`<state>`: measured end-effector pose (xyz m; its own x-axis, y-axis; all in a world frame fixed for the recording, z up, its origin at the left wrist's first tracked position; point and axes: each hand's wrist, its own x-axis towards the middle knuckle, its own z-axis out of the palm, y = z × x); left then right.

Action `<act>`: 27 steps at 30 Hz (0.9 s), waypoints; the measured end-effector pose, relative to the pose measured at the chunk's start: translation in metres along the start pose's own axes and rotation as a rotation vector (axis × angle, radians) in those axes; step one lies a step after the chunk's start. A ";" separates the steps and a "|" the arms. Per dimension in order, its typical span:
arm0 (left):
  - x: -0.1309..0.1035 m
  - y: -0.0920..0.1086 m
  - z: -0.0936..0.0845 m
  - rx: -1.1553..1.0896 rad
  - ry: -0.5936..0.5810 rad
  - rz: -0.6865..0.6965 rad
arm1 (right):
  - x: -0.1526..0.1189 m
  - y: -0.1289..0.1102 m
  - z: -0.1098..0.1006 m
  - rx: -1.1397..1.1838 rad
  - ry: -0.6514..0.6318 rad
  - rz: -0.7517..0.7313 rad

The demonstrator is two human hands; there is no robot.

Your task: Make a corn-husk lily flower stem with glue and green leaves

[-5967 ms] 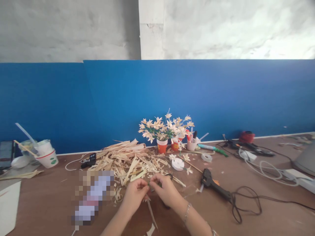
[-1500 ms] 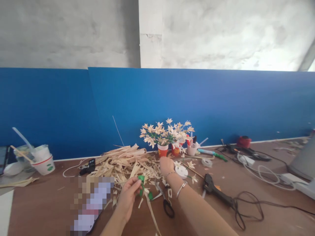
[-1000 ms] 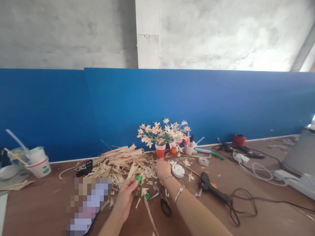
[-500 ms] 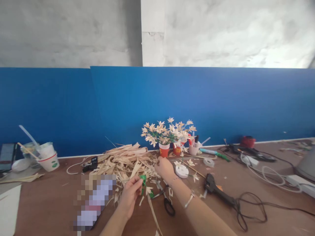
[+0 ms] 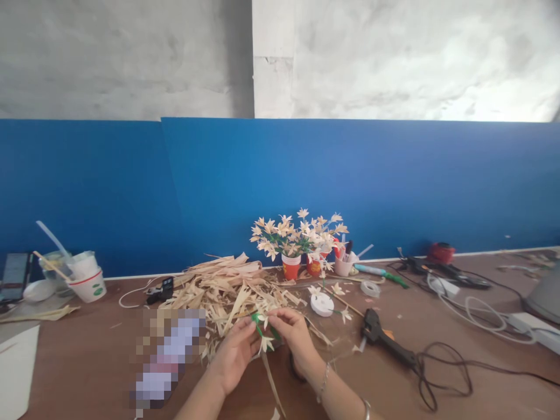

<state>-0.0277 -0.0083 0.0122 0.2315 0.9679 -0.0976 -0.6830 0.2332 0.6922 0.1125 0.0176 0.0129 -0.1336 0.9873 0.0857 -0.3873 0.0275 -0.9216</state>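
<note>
My left hand [image 5: 234, 353] is closed on a green-wrapped stem [image 5: 255, 319] that carries a pale flower [image 5: 266, 343]. Close beside it, my right hand [image 5: 295, 335] pinches at a second small pale flower [image 5: 262, 318] at the top of the green piece. Behind both hands lies a heap of dry, straw-coloured husk strips [image 5: 223, 280]. Black-handled scissors [image 5: 295, 367] are mostly hidden under my right hand. Beyond the heap, pale flowers [image 5: 284, 227] stand in a red cup [image 5: 291, 268].
A phone with a blurred screen [image 5: 168, 359] lies left of my hands. To the right are a white spool [image 5: 322, 304], clear tape [image 5: 370, 288] and a black glue gun [image 5: 387, 341] with its cable. A paper cup [image 5: 88, 286] stands far left; a blue panel [image 5: 280, 186] rises behind.
My right hand has come back from near the red cup to my left hand and now pinches a small flower there. It now covers most of the scissors.
</note>
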 end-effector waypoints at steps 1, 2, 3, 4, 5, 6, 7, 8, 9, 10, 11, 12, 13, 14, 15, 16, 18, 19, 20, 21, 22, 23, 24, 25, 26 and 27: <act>0.000 0.000 0.000 -0.006 -0.019 -0.007 | -0.001 0.000 0.000 0.002 0.006 -0.002; 0.000 0.000 -0.001 -0.005 -0.027 -0.009 | -0.001 -0.001 -0.001 -0.001 0.020 0.000; 0.000 0.000 -0.001 0.004 -0.028 -0.009 | -0.002 -0.002 -0.002 -0.006 0.038 0.005; 0.000 0.000 -0.001 0.017 -0.021 -0.008 | -0.002 -0.003 -0.003 -0.012 0.055 0.011; 0.000 0.000 -0.001 0.028 -0.011 -0.006 | -0.003 -0.004 -0.004 -0.018 0.067 0.015; 0.000 0.000 -0.001 0.039 0.002 -0.004 | -0.003 -0.005 -0.005 -0.023 0.075 0.014; 0.000 0.000 -0.002 0.046 0.018 -0.003 | -0.004 -0.006 -0.006 -0.031 0.080 0.004; 0.000 0.000 -0.002 0.049 0.034 -0.003 | -0.004 -0.007 -0.007 -0.040 0.086 -0.012; 0.000 0.000 -0.002 0.048 0.049 -0.003 | -0.005 -0.008 -0.007 -0.050 0.094 -0.032; 0.000 0.000 -0.002 0.044 0.063 -0.002 | -0.005 -0.008 -0.007 -0.061 0.104 -0.054; 0.000 0.000 -0.002 0.040 0.073 -0.002 | -0.006 -0.009 -0.007 -0.072 0.113 -0.078; 0.000 0.001 -0.002 0.036 0.077 -0.005 | -0.006 -0.009 -0.007 -0.084 0.121 -0.103; 0.000 0.001 -0.002 0.032 0.074 -0.009 | -0.007 -0.009 -0.006 -0.098 0.129 -0.128; -0.001 0.002 -0.001 0.025 0.069 -0.014 | -0.008 -0.009 -0.006 -0.117 0.133 -0.152; -0.001 0.002 0.000 0.015 0.065 -0.021 | -0.008 -0.009 -0.006 -0.145 0.133 -0.178; -0.002 0.002 0.001 -0.001 0.067 -0.027 | -0.009 -0.008 -0.006 -0.182 0.126 -0.203; -0.003 0.003 0.003 -0.044 0.080 -0.035 | -0.011 -0.005 -0.006 -0.270 0.097 -0.247; -0.004 0.004 0.004 -0.068 0.079 -0.039 | -0.011 -0.003 -0.006 -0.317 0.077 -0.265; -0.005 0.004 0.005 -0.091 0.068 -0.042 | -0.012 -0.001 -0.006 -0.363 0.057 -0.283; -0.006 0.005 0.006 -0.112 0.052 -0.043 | -0.012 0.001 -0.006 -0.407 0.040 -0.300; -0.006 0.006 0.006 -0.129 0.034 -0.043 | -0.012 0.004 -0.006 -0.448 0.023 -0.316; -0.007 0.007 0.007 -0.141 0.023 -0.041 | -0.012 0.006 -0.007 -0.487 0.008 -0.333; -0.007 0.007 0.007 -0.145 0.020 -0.039 | -0.012 0.008 -0.007 -0.521 -0.009 -0.349; -0.007 0.008 0.008 -0.143 0.022 -0.037 | -0.012 0.009 -0.008 -0.550 -0.024 -0.362; -0.008 0.009 0.008 -0.136 0.026 -0.035 | -0.012 0.010 -0.008 -0.575 -0.038 -0.372; -0.008 0.010 0.008 -0.126 0.029 -0.031 | -0.012 0.010 -0.009 -0.598 -0.050 -0.380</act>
<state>-0.0302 -0.0142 0.0256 0.2347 0.9620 -0.1397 -0.7576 0.2710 0.5938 0.1181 0.0072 -0.0010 -0.1359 0.8843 0.4466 0.1497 0.4640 -0.8731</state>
